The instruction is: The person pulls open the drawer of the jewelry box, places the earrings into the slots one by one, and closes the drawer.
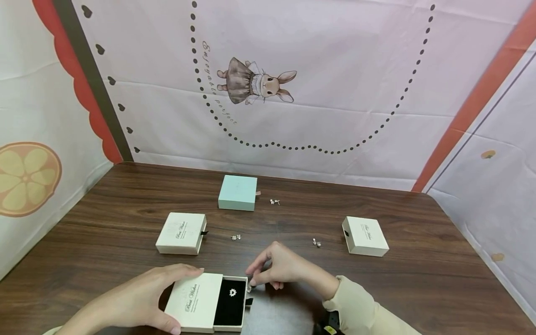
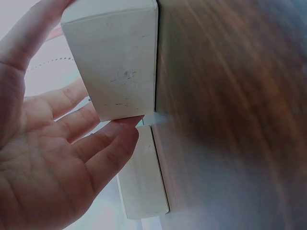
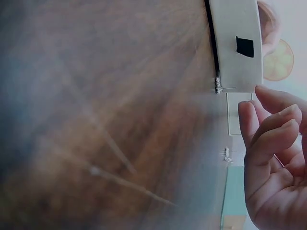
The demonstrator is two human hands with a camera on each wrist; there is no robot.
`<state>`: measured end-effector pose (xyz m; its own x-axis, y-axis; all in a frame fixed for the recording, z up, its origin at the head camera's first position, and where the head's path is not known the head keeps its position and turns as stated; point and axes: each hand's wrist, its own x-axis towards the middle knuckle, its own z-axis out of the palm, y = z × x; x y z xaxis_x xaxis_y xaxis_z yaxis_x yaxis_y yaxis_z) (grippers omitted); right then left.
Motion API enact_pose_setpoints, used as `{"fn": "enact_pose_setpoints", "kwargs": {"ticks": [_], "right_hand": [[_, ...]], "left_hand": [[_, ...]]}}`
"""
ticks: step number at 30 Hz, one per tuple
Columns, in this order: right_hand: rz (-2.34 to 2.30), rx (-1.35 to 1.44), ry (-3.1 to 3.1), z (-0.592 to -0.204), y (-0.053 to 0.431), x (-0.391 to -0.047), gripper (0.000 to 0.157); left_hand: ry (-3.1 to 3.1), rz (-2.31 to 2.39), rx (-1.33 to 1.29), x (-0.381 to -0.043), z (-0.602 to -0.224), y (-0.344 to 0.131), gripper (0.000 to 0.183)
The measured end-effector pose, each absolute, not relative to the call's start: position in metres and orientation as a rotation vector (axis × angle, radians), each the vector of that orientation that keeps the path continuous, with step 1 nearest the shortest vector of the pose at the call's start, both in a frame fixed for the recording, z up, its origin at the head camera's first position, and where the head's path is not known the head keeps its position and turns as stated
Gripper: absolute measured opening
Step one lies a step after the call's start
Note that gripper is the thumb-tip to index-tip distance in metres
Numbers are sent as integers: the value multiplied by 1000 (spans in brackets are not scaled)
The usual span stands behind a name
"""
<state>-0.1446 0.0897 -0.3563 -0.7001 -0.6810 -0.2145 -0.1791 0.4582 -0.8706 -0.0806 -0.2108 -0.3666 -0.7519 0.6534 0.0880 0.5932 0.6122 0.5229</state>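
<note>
My left hand [image 1: 138, 295] grips a cream jewelry box [image 1: 196, 304] from its left side, thumb at the near edge and fingers at the far edge. Its black-lined drawer [image 1: 227, 311] is partly pulled out to the right. One sparkly stud earring [image 1: 232, 292] sits on the black lining. Just outside the drawer's front, another earring [image 3: 218, 85] lies on the table with its post sticking up. My right hand [image 1: 280, 265] hovers beside it, fingers bent and thumb and forefinger apart. In the right wrist view nothing shows between those fingertips.
Two more cream boxes stand on the table, one at left [image 1: 181, 233] and one at right [image 1: 365, 236]. A mint-green box [image 1: 237, 192] stands at the back. Small earring pairs lie near them: left [image 1: 236, 237], right [image 1: 316, 243] and back [image 1: 274, 202]. A printed cloth hangs behind.
</note>
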Motion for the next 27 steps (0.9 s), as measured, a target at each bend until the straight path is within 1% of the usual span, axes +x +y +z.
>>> {"fn": "enact_pose_setpoints", "kwargs": {"ticks": [14, 27], "right_hand": [[-1176, -645, 2051, -366, 88, -149, 14], [-1145, -660, 2103, -371, 85, -149, 9]], "left_hand": [[2737, 805, 1084, -81, -368, -211, 85], [2721, 814, 1057, -80, -368, -211, 85]]}}
